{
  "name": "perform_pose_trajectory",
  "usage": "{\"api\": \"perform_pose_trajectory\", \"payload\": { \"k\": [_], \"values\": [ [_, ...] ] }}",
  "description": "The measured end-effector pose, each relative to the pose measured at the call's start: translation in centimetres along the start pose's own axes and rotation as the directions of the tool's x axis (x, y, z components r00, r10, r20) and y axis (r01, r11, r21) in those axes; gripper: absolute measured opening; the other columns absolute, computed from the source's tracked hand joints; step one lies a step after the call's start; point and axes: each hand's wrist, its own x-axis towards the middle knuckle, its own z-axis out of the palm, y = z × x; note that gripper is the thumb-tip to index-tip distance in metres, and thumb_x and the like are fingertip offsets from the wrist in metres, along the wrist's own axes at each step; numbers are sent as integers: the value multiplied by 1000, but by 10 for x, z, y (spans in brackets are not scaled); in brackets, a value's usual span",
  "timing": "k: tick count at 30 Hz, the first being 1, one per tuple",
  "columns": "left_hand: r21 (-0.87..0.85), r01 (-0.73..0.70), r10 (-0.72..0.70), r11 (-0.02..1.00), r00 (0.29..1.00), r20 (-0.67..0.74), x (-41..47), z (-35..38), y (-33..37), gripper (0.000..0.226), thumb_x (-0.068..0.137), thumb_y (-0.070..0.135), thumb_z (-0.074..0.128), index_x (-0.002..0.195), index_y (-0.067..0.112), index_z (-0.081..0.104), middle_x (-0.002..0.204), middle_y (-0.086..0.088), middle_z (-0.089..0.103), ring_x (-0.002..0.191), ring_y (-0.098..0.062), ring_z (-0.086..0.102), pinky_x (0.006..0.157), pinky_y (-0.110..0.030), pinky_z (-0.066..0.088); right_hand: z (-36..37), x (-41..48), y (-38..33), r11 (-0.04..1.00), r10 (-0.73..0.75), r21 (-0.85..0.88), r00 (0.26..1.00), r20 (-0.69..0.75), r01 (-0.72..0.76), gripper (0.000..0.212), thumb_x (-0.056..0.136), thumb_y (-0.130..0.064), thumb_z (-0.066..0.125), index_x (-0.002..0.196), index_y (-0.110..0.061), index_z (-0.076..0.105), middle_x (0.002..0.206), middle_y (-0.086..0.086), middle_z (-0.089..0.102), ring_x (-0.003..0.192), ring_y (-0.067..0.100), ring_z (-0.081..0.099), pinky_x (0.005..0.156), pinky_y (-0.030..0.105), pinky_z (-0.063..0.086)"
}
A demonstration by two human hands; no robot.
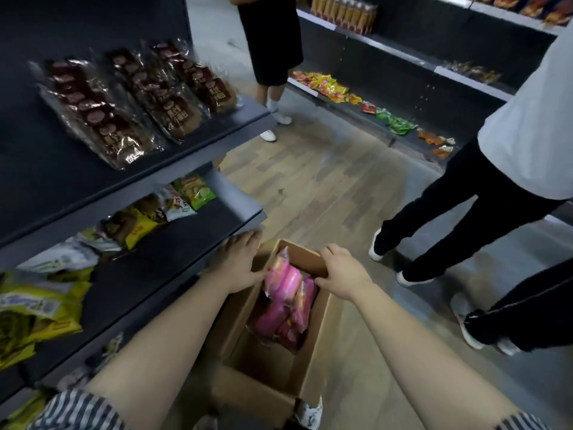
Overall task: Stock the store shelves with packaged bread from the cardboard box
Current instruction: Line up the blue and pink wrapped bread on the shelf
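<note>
An open cardboard box stands on the floor below me, with several pink bread packages piled at its far end. My left hand lies flat with straight fingers on the box's left flap, beside the shelf edge. My right hand grips the box's far right rim, fingers curled over the cardboard and thumb inside. On the upper left shelf lie three clear bags of brown bread.
The lower left shelf holds yellow, white and green snack bags. Two people stand in the aisle, one ahead and one at the right. A third leg shows at far right. Opposite shelves carry snack packets. Wooden floor lies between.
</note>
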Motion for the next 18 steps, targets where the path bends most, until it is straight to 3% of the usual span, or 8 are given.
{"api": "perform_pose_trajectory", "payload": {
  "k": [8,18],
  "values": [
    [-38,210,-210,977,978,-14,-15,35,21,94,88,59,57,157,16,9,162,-3,16,147,-25,20,117,-40,22,5,30,20,980,-183,-60,975,127,192,62,85,-24,65,142,-17,41,135,6,43,128,28,39,99,38,43],
    [-48,299,-294,953,952,90,-15,93,15,101,84,61,59,157,16,7,162,-6,15,145,-27,25,118,-41,23,55,62,20,951,-277,-84,940,196,298,78,78,-27,72,147,-18,37,136,3,44,128,25,40,104,37,41]
  ]
}}
